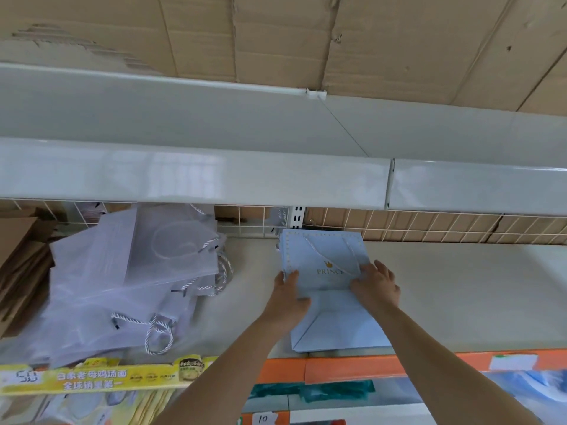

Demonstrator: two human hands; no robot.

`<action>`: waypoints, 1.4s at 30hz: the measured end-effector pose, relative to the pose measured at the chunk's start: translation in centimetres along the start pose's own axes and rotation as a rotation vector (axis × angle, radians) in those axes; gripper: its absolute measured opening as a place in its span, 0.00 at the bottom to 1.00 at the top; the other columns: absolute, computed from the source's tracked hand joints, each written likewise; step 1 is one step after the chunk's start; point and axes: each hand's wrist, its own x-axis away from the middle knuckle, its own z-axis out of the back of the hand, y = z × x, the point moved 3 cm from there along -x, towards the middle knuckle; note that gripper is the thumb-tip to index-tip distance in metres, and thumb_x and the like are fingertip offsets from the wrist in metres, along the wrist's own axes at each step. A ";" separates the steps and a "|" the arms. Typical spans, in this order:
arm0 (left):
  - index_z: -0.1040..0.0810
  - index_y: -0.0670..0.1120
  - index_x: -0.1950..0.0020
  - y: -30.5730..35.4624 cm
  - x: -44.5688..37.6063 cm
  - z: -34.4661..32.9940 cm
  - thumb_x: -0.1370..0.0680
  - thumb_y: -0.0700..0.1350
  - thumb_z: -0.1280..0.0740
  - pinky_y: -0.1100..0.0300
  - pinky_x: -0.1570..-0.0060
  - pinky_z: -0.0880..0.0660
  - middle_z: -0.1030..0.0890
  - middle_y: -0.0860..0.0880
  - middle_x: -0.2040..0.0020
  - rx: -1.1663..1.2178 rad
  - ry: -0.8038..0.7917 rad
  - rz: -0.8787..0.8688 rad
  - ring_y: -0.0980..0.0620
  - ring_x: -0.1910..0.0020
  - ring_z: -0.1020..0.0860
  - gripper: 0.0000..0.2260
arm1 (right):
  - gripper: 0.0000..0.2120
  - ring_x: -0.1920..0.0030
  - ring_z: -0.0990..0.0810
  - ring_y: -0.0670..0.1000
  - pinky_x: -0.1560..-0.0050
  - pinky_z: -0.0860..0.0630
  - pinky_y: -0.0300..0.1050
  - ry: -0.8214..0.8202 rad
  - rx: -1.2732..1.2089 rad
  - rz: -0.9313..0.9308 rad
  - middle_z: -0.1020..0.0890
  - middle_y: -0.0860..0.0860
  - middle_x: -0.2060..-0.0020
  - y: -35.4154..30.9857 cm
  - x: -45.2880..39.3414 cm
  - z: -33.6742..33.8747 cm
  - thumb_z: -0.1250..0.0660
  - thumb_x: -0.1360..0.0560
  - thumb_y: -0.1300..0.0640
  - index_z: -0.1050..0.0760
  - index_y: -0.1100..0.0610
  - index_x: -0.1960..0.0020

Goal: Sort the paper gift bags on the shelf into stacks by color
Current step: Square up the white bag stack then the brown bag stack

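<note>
Shelving is filling our view, and we are taking the orange price rail along the shelf's front edge as our landmark. Just behind that rail, a light blue gift bag is lying flat. We are pressing our left hand on its left edge with the thumb on top, while our right hand is resting on it with fingers spread. Left of the rail's end, a loose heap of white gift bags is sprawling, and brown bags are sitting beyond them. Farther back, wire mesh is lining the shelf.
</note>
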 end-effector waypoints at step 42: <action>0.34 0.42 0.31 -16.5 4.4 31.7 0.25 0.49 0.34 0.47 0.38 0.31 0.33 0.41 0.35 -0.181 0.435 0.239 0.40 0.33 0.35 0.25 | 0.08 0.57 0.21 0.54 0.51 0.24 0.47 -0.418 -1.045 0.072 0.20 0.59 0.59 -30.2 13.7 -10.5 0.33 0.31 0.74 0.21 0.67 0.53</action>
